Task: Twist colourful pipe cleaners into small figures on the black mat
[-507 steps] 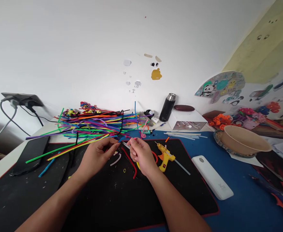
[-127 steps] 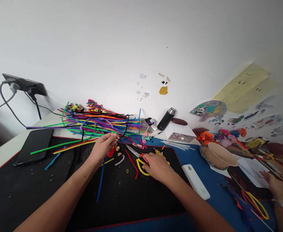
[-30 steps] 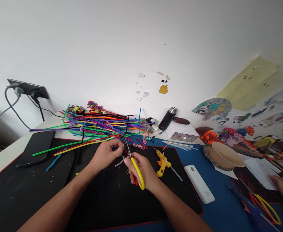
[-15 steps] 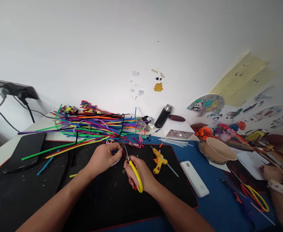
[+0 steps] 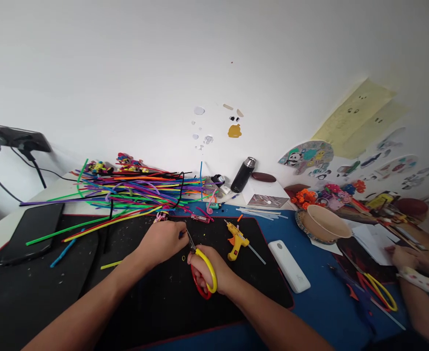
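Note:
Scissors with yellow and red handles (image 5: 212, 273) are in my right hand (image 5: 222, 274), which is closed around the loops. The loops are spread apart, and the blades point up and left to the fingertips of my left hand (image 5: 163, 240). That hand is closed in a pinch over the black mat (image 5: 152, 302). A small dark blue bit shows at its fingertips, too hidden to name. Just behind it sits a small pink and black figure (image 5: 161, 216). A tiny yellow ring (image 5: 183, 258) lies on the mat between my hands.
Many coloured pipe cleaners (image 5: 144, 187) are heaped at the back. To the right are a yellow glue gun (image 5: 237, 240), a white power bank (image 5: 289, 265), a black bottle (image 5: 243, 175) and a beige bowl (image 5: 327, 224). A co-worker's hand (image 5: 400, 256) is at far right.
The scissor handles have opened wider, so the red loop now shows. My left hand has turned slightly, its fingers nearer the blades. The view has swung a little to the right.

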The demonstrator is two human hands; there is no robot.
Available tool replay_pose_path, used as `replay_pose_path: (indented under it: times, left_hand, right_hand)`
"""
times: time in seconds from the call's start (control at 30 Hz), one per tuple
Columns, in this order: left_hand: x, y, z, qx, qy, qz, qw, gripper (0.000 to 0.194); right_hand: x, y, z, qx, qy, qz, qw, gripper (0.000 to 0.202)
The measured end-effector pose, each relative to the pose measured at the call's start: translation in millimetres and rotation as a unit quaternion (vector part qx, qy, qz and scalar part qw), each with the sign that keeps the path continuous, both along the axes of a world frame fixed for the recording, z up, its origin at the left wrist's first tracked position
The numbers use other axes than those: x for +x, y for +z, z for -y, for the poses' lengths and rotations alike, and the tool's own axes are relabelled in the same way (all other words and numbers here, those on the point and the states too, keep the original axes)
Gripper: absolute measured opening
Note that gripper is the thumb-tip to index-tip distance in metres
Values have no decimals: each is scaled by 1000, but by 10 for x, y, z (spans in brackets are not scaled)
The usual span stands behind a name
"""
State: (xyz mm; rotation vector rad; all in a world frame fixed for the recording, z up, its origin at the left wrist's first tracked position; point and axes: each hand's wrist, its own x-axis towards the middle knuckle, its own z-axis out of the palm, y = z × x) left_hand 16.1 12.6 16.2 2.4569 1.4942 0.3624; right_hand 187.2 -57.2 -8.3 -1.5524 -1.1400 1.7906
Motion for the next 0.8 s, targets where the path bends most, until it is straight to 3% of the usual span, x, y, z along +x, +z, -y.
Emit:
replay_pose_path:
  times: [0.2,0.3,0.4,0.53,0.6,0.67,0.73,0.8]
  left_hand:
    - [-69,101,-106,-10,26,8,1000,30]
    - [-174,186,-236,32,49,0,998,35]
    - [-300,276,-451,98,66,-74,990,37]
    - [-409,337,-761,170,-37,-152,973,37]
    - [-393,320,-840,178,-91,-181,963,31]
    - [-321,280,-838,200,-95,-190,957,23]
    - [-205,230,-767,217,-107,-169,955,26]
    - [-69,174,-661,209,-136,-153,956,22]
  right_hand:
    - [103,31,-22,-11,-3,-72,997,23]
    - [221,28,-40,49,-17,-62,997,32]
    - [393,-2,-73,119,-10,-11,993,49]
    - [618,45,-147,154,22,108,982,49]
    - [682,122,-196,189,47,203,960,41]
    - [706,202,-257,267,67,335,901,29]
    - [702,252,-337,284,88,435,850,28]
    - [693,256,-436,283,97,469,831,32]
